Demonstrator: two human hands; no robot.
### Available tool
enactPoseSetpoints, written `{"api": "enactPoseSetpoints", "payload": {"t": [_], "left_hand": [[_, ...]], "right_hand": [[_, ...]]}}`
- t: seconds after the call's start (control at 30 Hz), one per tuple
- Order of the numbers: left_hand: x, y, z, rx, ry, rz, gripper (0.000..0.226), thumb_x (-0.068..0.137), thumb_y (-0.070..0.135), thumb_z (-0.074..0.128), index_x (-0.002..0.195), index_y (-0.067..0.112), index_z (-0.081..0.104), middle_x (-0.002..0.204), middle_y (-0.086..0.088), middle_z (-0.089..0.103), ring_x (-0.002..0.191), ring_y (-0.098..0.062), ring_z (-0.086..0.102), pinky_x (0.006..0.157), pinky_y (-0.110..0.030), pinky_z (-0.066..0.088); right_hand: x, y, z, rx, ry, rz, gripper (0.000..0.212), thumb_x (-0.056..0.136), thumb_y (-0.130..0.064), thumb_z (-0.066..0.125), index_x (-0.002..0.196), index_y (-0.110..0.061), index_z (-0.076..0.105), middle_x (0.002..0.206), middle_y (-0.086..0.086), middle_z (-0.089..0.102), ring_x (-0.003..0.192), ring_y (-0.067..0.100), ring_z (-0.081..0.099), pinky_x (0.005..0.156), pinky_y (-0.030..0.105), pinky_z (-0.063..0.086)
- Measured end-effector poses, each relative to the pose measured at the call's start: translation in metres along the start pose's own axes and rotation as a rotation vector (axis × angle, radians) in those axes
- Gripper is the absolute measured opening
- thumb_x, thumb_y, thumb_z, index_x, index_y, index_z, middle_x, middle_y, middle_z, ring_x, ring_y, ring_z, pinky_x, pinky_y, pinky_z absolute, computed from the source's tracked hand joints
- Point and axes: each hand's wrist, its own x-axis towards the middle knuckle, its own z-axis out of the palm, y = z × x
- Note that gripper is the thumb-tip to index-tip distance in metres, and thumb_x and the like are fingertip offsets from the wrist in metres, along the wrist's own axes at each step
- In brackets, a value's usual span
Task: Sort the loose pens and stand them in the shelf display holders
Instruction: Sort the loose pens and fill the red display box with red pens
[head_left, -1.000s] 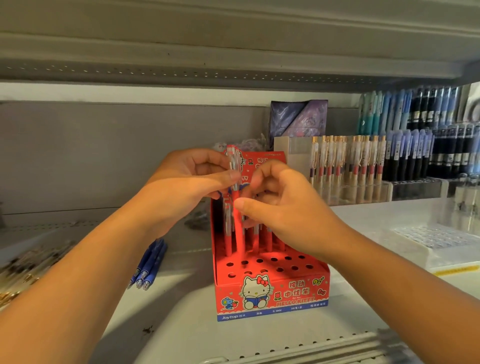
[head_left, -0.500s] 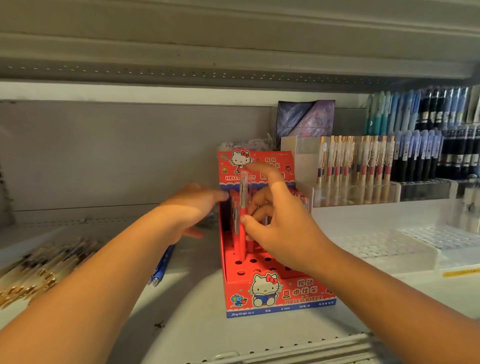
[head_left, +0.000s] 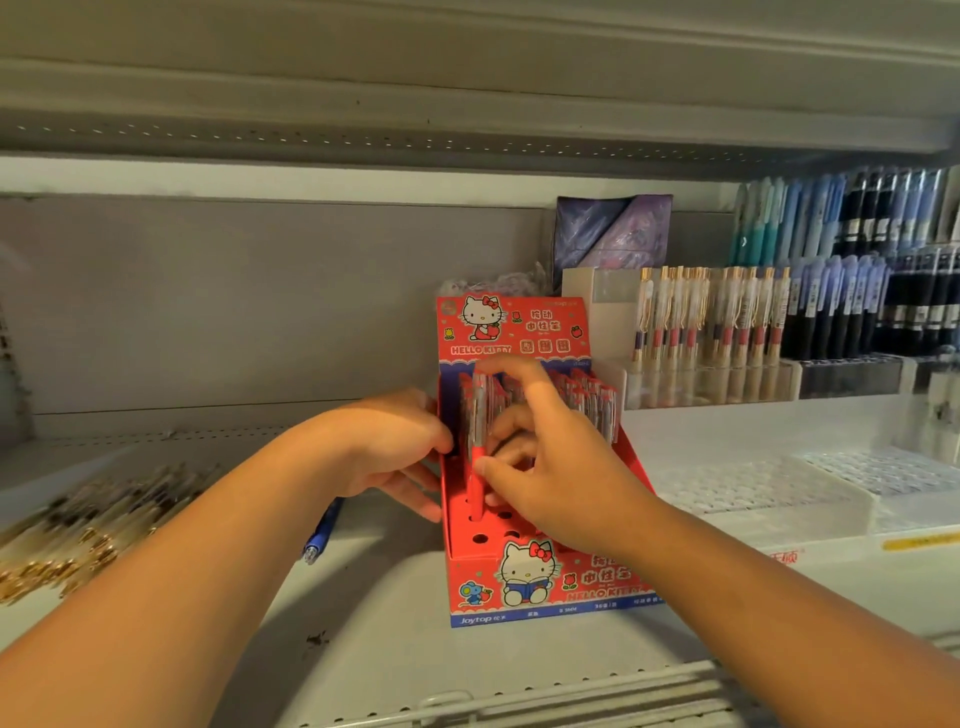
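Well, over the head feed I am seeing a heap of gold pens (head_left: 78, 530) lying loose at the far left of the shelf (head_left: 363, 649), their long axes running from near left to far right. A blue pen (head_left: 323, 535) is lying flat beside them, half hidden under the left forearm, its near end pointing toward the shelf front.

The left hand (head_left: 384, 447) is lying against the left wall of the red box (head_left: 519, 587) with its fingers half curled. Whether it is clasping that wall or only touching it, I cannot tell.

In the box, a red pen (head_left: 477, 447) is standing upright, long axis vertical, tip down in a hole near the front left of the grid, clicker end up. The right hand (head_left: 550, 467) is pinching it: the thumb is pressing on the lower barrel, the forefinger is arching over the top end, and the other fingers are curling in behind. More red pens (head_left: 587, 400) are standing in the back rows.

Further right, a clear holder (head_left: 711, 379) is carrying upright pens, and white trays (head_left: 753, 488) are sitting in front of it.
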Motion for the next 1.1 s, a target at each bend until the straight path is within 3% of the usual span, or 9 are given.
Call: {"api": "enactPoseSetpoints", "payload": {"t": [0.23,0.37,0.5,0.6,0.7,0.87,0.97,1.1], "left_hand": [[-0.012,0.0,0.008,-0.023,0.034,0.029,0.029,0.101,0.001,0.041,0.122,0.01,0.059,0.107,-0.021,0.072,0.091,-0.033,0.073,0.076,-0.047,0.062],[-0.025,-0.008,0.008,-0.137,0.042,0.05,0.031,0.099,0.0,0.048,0.123,0.017,0.058,0.106,-0.018,0.074,0.092,-0.034,0.073,0.082,-0.049,0.06],[-0.036,-0.019,0.017,-0.205,0.052,0.041,0.041,0.098,-0.001,0.052,0.133,0.019,0.048,0.105,-0.021,0.073,0.087,-0.037,0.074,0.068,-0.048,0.062],[-0.041,-0.021,0.026,-0.201,0.12,0.069,0.042,0.099,0.001,0.052,0.138,0.016,0.046,0.106,-0.021,0.072,0.085,-0.034,0.074,0.068,-0.048,0.062],[-0.047,-0.021,0.029,-0.224,0.135,0.071,0.037,0.1,0.005,0.052,0.135,0.018,0.05,0.108,-0.018,0.073,0.086,-0.031,0.073,0.071,-0.048,0.062],[-0.07,-0.035,0.02,-0.087,0.218,0.073,0.037,0.095,0.022,0.064,0.13,0.027,0.053,0.117,-0.002,0.066,0.104,-0.031,0.067,0.067,-0.037,0.062],[-0.085,-0.052,0.002,-0.015,0.317,0.083,0.023,0.095,0.021,0.064,0.117,0.025,0.06,0.11,-0.002,0.067,0.092,-0.023,0.07,0.07,-0.037,0.061],[-0.107,-0.076,-0.033,-0.003,0.391,0.052,0.018,0.094,0.016,0.065,0.112,0.017,0.063,0.112,-0.014,0.069,0.082,-0.019,0.068,0.07,-0.034,0.057]], "right_hand": [[-0.002,0.006,0.003,-0.04,-0.079,0.04,0.071,0.084,-0.008,0.074,0.126,-0.05,0.034,0.082,-0.003,0.065,0.067,0.013,0.071,0.067,0.035,0.062],[-0.002,0.008,0.002,-0.066,-0.089,0.037,0.07,0.082,-0.011,0.075,0.123,-0.05,0.035,0.077,-0.005,0.066,0.064,0.008,0.07,0.065,0.028,0.061],[-0.005,0.007,0.002,-0.121,-0.061,0.011,0.069,0.084,-0.01,0.073,0.13,-0.046,0.036,0.077,-0.008,0.065,0.066,0.003,0.068,0.063,0.018,0.057],[-0.008,0.006,-0.001,-0.144,0.005,-0.035,0.062,0.085,-0.011,0.072,0.132,-0.04,0.046,0.083,-0.011,0.063,0.072,0.003,0.065,0.065,0.012,0.052],[-0.011,0.0,-0.005,-0.194,0.089,-0.095,0.054,0.085,-0.015,0.07,0.134,-0.033,0.053,0.097,-0.012,0.061,0.086,0.005,0.06,0.073,0.016,0.05],[-0.011,-0.02,-0.011,-0.305,0.188,-0.174,0.048,0.088,-0.024,0.064,0.134,-0.024,0.052,0.13,-0.004,0.054,0.124,0.013,0.046,0.104,0.031,0.039],[-0.007,-0.041,-0.007,-0.39,0.064,-0.269,0.049,0.088,-0.032,0.06,0.136,-0.021,0.052,0.135,-0.002,0.054,0.128,0.015,0.045,0.106,0.03,0.035],[0.01,-0.065,0.023,-0.386,-0.164,-0.2,0.053,0.09,-0.036,0.063,0.14,-0.023,0.051,0.14,-0.005,0.054,0.126,0.01,0.049,0.099,0.018,0.033]]}}
